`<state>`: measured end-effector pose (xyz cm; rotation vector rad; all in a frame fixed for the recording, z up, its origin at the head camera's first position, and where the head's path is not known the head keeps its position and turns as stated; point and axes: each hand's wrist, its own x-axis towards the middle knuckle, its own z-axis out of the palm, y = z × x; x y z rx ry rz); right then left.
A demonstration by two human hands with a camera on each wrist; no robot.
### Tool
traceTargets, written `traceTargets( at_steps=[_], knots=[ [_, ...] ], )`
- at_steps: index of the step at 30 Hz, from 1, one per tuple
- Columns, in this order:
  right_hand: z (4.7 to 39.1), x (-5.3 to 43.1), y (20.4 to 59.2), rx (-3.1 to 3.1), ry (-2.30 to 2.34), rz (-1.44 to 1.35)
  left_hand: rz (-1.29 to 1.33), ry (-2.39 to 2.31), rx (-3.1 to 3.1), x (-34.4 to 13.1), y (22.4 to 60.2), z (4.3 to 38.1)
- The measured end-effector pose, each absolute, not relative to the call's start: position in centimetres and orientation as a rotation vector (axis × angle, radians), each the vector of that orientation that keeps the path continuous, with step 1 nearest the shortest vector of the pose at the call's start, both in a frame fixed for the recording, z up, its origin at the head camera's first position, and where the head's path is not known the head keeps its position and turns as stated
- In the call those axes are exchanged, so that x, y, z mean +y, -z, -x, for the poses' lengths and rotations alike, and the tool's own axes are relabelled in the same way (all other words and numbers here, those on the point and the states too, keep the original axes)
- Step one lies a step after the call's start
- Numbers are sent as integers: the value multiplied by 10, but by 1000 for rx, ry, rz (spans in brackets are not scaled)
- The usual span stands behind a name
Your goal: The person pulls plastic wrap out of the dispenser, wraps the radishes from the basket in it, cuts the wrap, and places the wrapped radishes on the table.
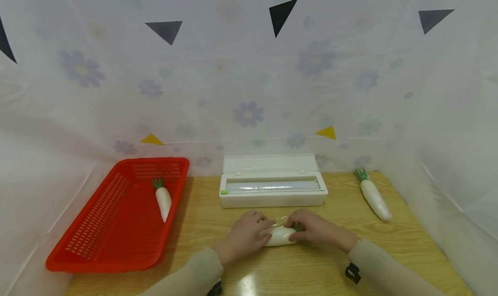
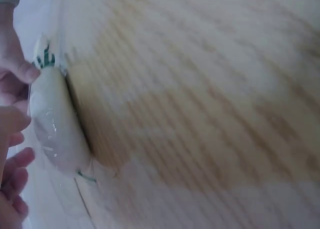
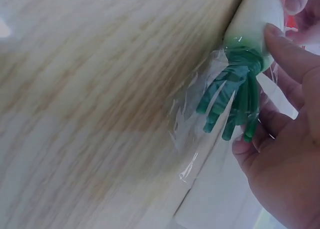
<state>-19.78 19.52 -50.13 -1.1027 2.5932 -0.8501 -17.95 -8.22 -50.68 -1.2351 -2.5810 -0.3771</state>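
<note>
A white radish (image 1: 281,236) with green leaf stalks lies on its side on the table, in clear plastic wrap (image 3: 187,119). My right hand (image 1: 313,227) holds its leafy end. In the right wrist view, the right thumb presses on the radish (image 3: 250,26), while the fingers curl along its far side, by the green stalks (image 3: 235,99). At the other end, my left hand (image 1: 249,232) grips the radish and film with thumb and curled fingers. The left wrist view shows film glistening over the radish body (image 2: 55,119); the left fingers are partly cut off there.
Behind the hands stands a white wrap dispenser (image 1: 274,199), lid raised, with a film roll (image 1: 272,186) inside. A red basket (image 1: 109,268) on the left holds another radish (image 1: 164,202). At the right lies a third radish (image 1: 375,198), shiny on its surface. A patterned curtain (image 1: 249,80) encloses the table.
</note>
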Motion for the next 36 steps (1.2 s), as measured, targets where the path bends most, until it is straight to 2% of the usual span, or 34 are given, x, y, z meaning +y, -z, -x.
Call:
traceTargets(
  at_steps=[5,11,14,36],
  knots=[
    [200,195,500,2565,843,1094,1199,392,-2473,-76,510,172],
    [200,193,497,2640,755,1164,876,623,-2712,-83,512,177],
    [200,192,495,2651,726,1173,811,601,-2761,-88,514,183],
    [201,194,489,2613,676,1171,859,466,-2854,-92,503,198]
  ],
)
